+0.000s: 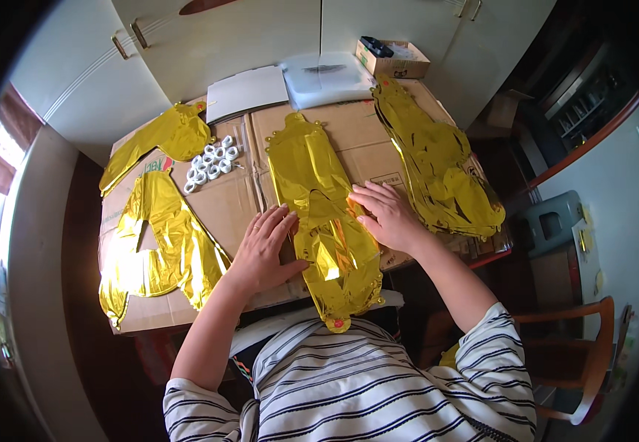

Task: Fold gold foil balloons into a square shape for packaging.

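A flat gold foil balloon (305,158) lies lengthwise before me, its near end reaching past the table edge toward my striped shirt. My left hand (264,250) rests along its left side, fingers stretched out and thumb over the foil. On the opposite side, my right hand (386,214) lies with extended fingers touching the foil's edge. Neither hand grips anything. To the left is an A-shaped gold foil balloon (168,210), with another curved gold foil balloon (176,136) behind it. A pile of gold foil balloons (437,162) lies to the right.
Cardboard (249,180) covers the table. Several small white rolls (213,162) cluster left of the middle. At the back are grey-white sheets (248,92), clear plastic packaging (327,79) and a small box (400,60). A wooden chair (592,353) and grey stool (552,221) stand right.
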Demonstrator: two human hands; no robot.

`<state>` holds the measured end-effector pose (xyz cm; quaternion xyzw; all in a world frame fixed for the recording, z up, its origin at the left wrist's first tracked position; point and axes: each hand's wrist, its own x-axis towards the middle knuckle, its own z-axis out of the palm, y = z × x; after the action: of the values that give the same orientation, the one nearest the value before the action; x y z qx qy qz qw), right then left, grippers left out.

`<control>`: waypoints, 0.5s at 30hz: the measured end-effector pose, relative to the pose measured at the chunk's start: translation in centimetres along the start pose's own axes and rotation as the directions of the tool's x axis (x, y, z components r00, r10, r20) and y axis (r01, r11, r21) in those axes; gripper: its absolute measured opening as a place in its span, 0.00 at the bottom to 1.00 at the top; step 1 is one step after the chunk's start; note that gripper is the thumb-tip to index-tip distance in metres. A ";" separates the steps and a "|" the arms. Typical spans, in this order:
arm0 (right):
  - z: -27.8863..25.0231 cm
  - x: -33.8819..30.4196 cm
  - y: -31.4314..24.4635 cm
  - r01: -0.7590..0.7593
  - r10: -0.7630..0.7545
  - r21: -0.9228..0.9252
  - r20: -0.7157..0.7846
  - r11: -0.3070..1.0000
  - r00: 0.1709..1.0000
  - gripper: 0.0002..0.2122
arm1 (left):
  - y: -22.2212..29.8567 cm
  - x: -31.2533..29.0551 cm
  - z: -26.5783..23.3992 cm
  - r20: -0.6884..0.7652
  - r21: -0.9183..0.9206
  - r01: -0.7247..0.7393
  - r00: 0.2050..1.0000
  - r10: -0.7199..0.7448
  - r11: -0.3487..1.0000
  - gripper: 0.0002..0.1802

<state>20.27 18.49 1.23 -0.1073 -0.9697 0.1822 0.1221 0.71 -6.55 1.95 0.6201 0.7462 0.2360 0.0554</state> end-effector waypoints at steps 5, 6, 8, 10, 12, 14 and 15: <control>0.0 -0.1 0.7 0.021 -0.020 0.013 -0.038 1.000 0.999 0.22 | -0.7 0.3 -0.5 -0.037 0.000 -0.016 0.999 0.016 1.000 0.51; -0.2 -0.1 0.9 0.043 -0.043 -0.002 -0.035 0.999 0.998 0.23 | -1.2 0.6 -0.5 -0.041 0.014 -0.042 0.998 0.042 0.999 0.51; -0.4 0.2 0.8 0.083 -0.083 -0.028 -0.007 0.996 0.996 0.24 | -1.9 1.1 -0.7 -0.031 0.049 -0.065 0.997 0.067 0.997 0.52; -1.0 0.8 0.4 0.117 -0.114 -0.057 0.046 0.992 0.992 0.26 | -2.1 1.9 -0.9 -0.004 0.088 -0.067 0.998 0.068 0.994 0.54; -1.1 1.2 0.4 0.150 -0.133 -0.142 0.125 0.978 0.983 0.28 | -2.3 2.2 -0.8 0.027 0.078 -0.044 0.999 0.042 0.996 0.55; -1.2 1.2 0.5 0.163 -0.130 -0.184 0.178 0.969 0.975 0.29 | -2.5 2.4 -0.7 0.043 0.074 -0.032 0.999 0.029 0.997 0.57; -0.9 1.1 0.8 0.161 -0.125 -0.184 0.193 0.970 0.973 0.29 | -2.6 2.3 -0.6 0.041 0.075 -0.029 0.999 0.026 0.997 0.58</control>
<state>19.62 19.76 2.02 -0.0318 -0.9953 0.0843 0.0357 -2.35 -4.85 1.92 0.6366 0.7446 0.1960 0.0436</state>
